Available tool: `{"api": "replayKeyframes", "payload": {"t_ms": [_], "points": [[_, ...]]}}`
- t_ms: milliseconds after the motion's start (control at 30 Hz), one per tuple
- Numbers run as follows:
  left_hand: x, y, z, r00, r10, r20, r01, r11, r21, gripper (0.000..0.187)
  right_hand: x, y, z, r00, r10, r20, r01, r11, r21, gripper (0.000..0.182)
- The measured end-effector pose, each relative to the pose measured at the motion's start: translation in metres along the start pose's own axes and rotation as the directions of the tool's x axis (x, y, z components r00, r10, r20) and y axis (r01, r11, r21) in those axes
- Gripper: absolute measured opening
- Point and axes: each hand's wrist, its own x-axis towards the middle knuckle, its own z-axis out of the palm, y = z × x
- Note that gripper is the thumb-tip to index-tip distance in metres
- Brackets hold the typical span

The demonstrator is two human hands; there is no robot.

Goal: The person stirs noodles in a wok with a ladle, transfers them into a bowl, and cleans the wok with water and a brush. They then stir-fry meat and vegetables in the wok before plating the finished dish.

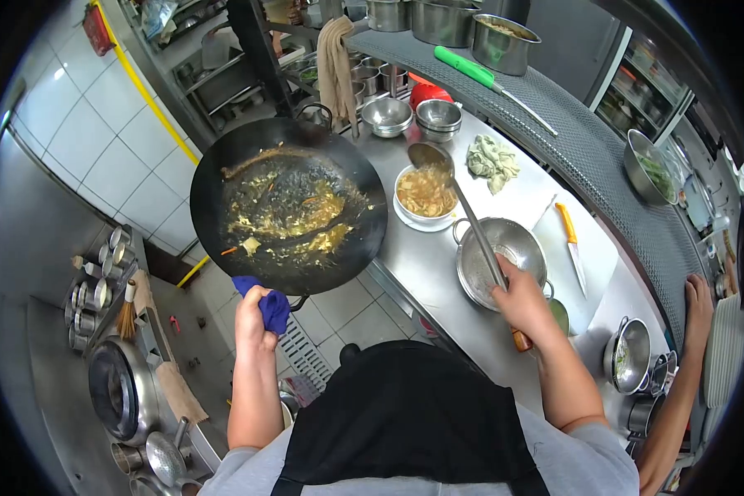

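A large black wok is tipped toward the counter, with bits of egg and broth spread over its inside. My left hand is closed around a dark blue cloth at the wok's near handle. In my right hand, a long-handled metal ladle is gripped near its wooden end. Its bowl hangs over the far rim of a white bowl filled with noodle-like food in brown broth. Under the ladle's handle sits a two-handled metal pan.
Stacked metal bowls stand behind the white bowl, near a crumpled pale green cloth. An orange-handled knife lies on a white board. A green-handled sharpening steel rests on the raised shelf. Another person's arm reaches in at right.
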Motion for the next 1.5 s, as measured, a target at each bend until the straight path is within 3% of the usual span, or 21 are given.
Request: {"api": "replayKeyframes", "payload": {"t_ms": [100, 167, 200, 233, 267, 300, 400, 467, 533, 567, 600, 667, 800, 833, 933, 1067, 1133, 1200, 1300, 1400, 1500], "points": [[-0.008, -0.003, 0.011, 0.999, 0.039, -0.035, -0.039, 0.999, -0.008, 0.026, -0.003, 0.003, -0.004, 0.989, 0.145, 0.009, -0.141, 0.970, -0.199, 0.059], [-0.006, -0.007, 0.001, 0.999, 0.051, 0.016, -0.051, 0.998, -0.035, 0.017, 0.002, 0.036, -0.006, 0.993, -0.090, -0.076, 0.080, 0.990, -0.118, 0.059], [-0.005, -0.009, -0.003, 0.996, 0.062, 0.072, -0.057, 0.996, -0.062, 0.008, 0.002, 0.033, -0.012, 0.993, -0.096, -0.073, 0.087, 0.989, -0.118, 0.059], [-0.003, -0.012, -0.004, 0.995, 0.068, 0.067, -0.064, 0.996, -0.066, 0.008, 0.001, 0.026, -0.022, 0.999, 0.032, 0.023, -0.036, 0.975, 0.219, 0.059], [-0.003, -0.014, -0.005, 0.995, 0.071, 0.067, -0.067, 0.996, -0.060, 0.008, 0.001, 0.022, -0.028, 0.980, 0.119, 0.160, -0.185, 0.839, 0.512, 0.060], [-0.003, -0.015, -0.005, 0.995, 0.077, 0.059, -0.074, 0.996, -0.055, 0.008, 0.003, 0.026, -0.031, 0.982, 0.098, 0.162, -0.182, 0.726, 0.663, 0.060], [-0.006, -0.016, -0.003, 0.996, 0.084, 0.037, -0.083, 0.996, -0.026, 0.006, 0.000, 0.021, -0.041, 0.976, 0.012, 0.219, -0.157, 0.731, 0.664, 0.060], [-0.016, -0.012, 0.002, 0.994, 0.107, 0.013, -0.107, 0.994, -0.021, 0.006, -0.003, 0.008, -0.026, 0.969, -0.021, 0.245, -0.136, 0.785, 0.604, 0.063], [-0.019, -0.009, -0.001, 0.994, 0.085, 0.074, -0.085, 0.996, -0.003, 0.007, -0.004, -0.015, -0.005, 0.961, -0.156, 0.229, 0.091, 0.957, 0.274, 0.060], [-0.020, -0.009, -0.001, 0.993, 0.098, 0.067, -0.096, 0.995, -0.023, 0.007, 0.004, -0.016, 0.015, 0.896, -0.421, 0.143, 0.389, 0.898, 0.207, 0.059], [-0.021, -0.011, 0.001, 0.992, 0.108, 0.062, -0.105, 0.994, -0.043, 0.007, 0.005, -0.026, 0.025, 0.887, -0.439, 0.146, 0.407, 0.890, 0.204, 0.059], [-0.025, -0.010, 0.006, 0.987, 0.142, 0.070, -0.137, 0.988, -0.077, 0.009, 0.003, -0.052, 0.046, 0.786, -0.602, 0.139, 0.617, 0.778, -0.120, 0.063], [-0.039, -0.001, 0.021, 0.981, 0.139, 0.136, -0.140, 0.990, -0.005, 0.013, 0.007, -0.046, 0.073, 0.686, -0.710, 0.160, 0.714, 0.613, -0.339, 0.071], [-0.043, 0.001, 0.028, 0.987, 0.138, 0.087, -0.137, 0.990, -0.024, 0.004, 0.006, -0.034, 0.063, 0.693, -0.694, 0.196, 0.696, 0.572, -0.435, 0.071], [-0.038, 0.002, 0.029, 0.991, 0.128, 0.021, -0.126, 0.989, -0.082, 0.010, 0.012, 0.005, 0.013, 0.703, -0.656, 0.274, 0.656, 0.450, -0.606, 0.070], [-0.035, -0.002, 0.017, 0.998, 0.059, 0.027, -0.057, 0.995, -0.082, 0.013, 0.023, -0.008, -0.001, 0.811, -0.520, 0.267, 0.548, 0.518, -0.656, 0.069], [-0.031, -0.006, 0.004, 0.997, 0.067, 0.045, -0.062, 0.991, -0.115, 0.012, 0.042, -0.052, 0.017, 0.842, -0.517, 0.154, 0.528, 0.729, -0.436, 0.069], [-0.028, -0.010, -0.009, 0.995, 0.048, 0.089, -0.033, 0.987, -0.157, 0.009, 0.079, -0.071, 0.051, 0.839, -0.541, 0.060, 0.541, 0.817, -0.197, 0.067], [-0.041, -0.006, 0.001, 0.995, 0.061, -0.077, -0.071, 0.989, -0.133, 0.006, 0.124, -0.079, 0.097, 0.757, -0.653, 0.005, 0.651, 0.754, -0.090, 0.066], [-0.040, -0.001, -0.026, 0.989, 0.125, -0.078, -0.136, 0.977, -0.163, 0.005, 0.092, -0.091, 0.111, 0.798, -0.549, 0.250, 0.582, 0.809, -0.081, 0.061], [-0.028, 0.005, -0.076, 0.991, 0.105, -0.083, -0.118, 0.978, -0.169, 0.011, 0.049, -0.081, 0.106, 0.710, -0.557, 0.431, 0.637, 0.769, -0.055, 0.062]]}}
